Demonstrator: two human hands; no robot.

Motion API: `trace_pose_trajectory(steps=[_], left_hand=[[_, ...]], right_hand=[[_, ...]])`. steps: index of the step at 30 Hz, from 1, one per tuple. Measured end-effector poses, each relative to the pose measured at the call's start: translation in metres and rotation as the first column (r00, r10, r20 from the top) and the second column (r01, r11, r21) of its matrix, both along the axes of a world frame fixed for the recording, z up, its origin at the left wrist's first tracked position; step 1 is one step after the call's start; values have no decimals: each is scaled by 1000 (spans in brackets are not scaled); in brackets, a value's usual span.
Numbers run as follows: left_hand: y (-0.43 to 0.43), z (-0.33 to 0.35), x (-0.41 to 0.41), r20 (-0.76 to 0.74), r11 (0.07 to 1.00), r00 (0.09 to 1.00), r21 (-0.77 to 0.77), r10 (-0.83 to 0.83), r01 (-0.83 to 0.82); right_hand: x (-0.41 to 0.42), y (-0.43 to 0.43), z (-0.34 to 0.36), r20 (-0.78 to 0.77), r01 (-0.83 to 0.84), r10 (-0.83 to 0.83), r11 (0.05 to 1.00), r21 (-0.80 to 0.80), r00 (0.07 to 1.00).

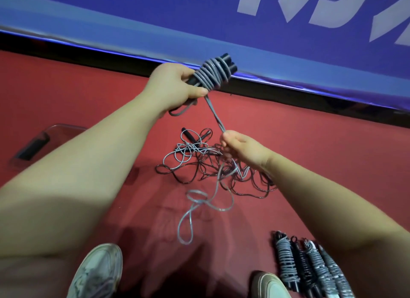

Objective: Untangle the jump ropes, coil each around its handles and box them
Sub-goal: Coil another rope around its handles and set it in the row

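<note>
A: Step in hand?
B: Coiling. Left hand (175,85) is clenched round the paired black handles (229,61), held up at 12 o'clock. The grey rope (211,76) is wound on from the far end to just short of the fingers.
A: Right?
B: Right hand (241,147) pinches the doubled strand (216,113) at 5 o'clock from the handles. It's taut between the hands.
A: The slack?
B: It drops past the tangle (199,164) of dark and grey ropes on the red floor (88,98) and ends in a loose loop (199,200) at 6 o'clock.
A: How to do it well?
B: Hold the tension, lay turns side by side and feed the strand through the pinch. The slack looks likely to snag on the tangle, so lift it clear rather than yank. Save a tail to tuck.
A: Box?
B: Clear box (33,147) at 9 o'clock, partly behind the left forearm. A row of coiled bundles (310,266) lies at 5 o'clock, unboxed.
</note>
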State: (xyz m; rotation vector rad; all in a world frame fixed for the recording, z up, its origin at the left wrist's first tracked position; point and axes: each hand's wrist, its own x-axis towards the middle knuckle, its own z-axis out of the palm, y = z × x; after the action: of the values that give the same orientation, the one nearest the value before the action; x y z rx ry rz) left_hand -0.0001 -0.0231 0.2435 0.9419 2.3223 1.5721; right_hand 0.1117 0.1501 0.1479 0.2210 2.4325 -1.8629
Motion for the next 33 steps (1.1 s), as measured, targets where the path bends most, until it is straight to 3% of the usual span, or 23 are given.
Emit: trace_pose_trajectory(steps=[3,6,9,11,14,16,18,19,21,23,28,30,33], left_hand=[[-2,1,-10,51,996,996,49,67,-69],[-8,-2,-20,146,982,983,136,114,-134],[-11,-13,-20,177,988,977,78,118,-133],[-8,-17,-19,180,987,974,58,134,-147],[-4,-15,-15,164,999,986,22,40,-44],[-4,-12,-9,94,993,992,-64,-89,95],[-3,-8,0,42,964,973,-137,-225,229],[-2,-5,3,42,948,960,-149,-276,280],[-3,1,5,49,928,940,-146,-338,342],[-6,6,5,27,919,929,-139,-370,370],[-17,17,1,21,896,898,-58,-439,440],[-21,19,-3,12,900,901,-48,-434,434],[-25,16,-8,24,915,916,-46,-401,402]], right_hand=[[10,7,-24,-15,128,-128,959,254,992],[34,20,-62,169,81,-146,937,341,975],[51,44,-69,318,11,-135,932,362,938],[57,52,-65,400,-42,-88,951,306,912],[50,49,-49,518,-109,83,994,19,851],[31,41,-27,438,-141,113,990,31,892],[10,30,-2,251,-97,66,989,113,966],[1,25,8,148,-52,46,998,36,988],[-11,11,17,32,-65,78,953,-295,996],[-18,-5,22,15,-137,165,861,-489,986],[-31,-29,26,-90,-245,238,779,-577,967],[-32,-28,30,-117,-271,263,689,-672,958],[-31,-25,34,-84,-305,354,635,-710,931]])
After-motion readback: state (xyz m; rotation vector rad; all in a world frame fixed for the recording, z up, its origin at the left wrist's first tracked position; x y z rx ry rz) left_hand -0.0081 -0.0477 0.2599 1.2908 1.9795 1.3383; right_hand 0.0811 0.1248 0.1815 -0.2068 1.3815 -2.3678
